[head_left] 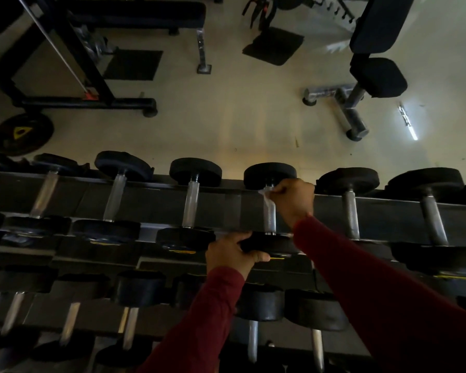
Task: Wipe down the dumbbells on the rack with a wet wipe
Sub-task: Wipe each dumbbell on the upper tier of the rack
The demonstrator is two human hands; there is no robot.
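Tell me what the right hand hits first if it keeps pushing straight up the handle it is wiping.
Likely the far round black weight head of that dumbbell: the right hand, pinching the white wet wipe, sits almost against it.

dumbbell handles [350,214]: knurled metal | heads [347,180]: matt black rubber | floor [240,109]: smooth

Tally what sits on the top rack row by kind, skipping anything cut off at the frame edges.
untouched dumbbells: 5
dumbbell being wiped: 1
wet wipe: 1
hands, the left hand on the near head and the right hand pinching the wipe: 2
Total: 9
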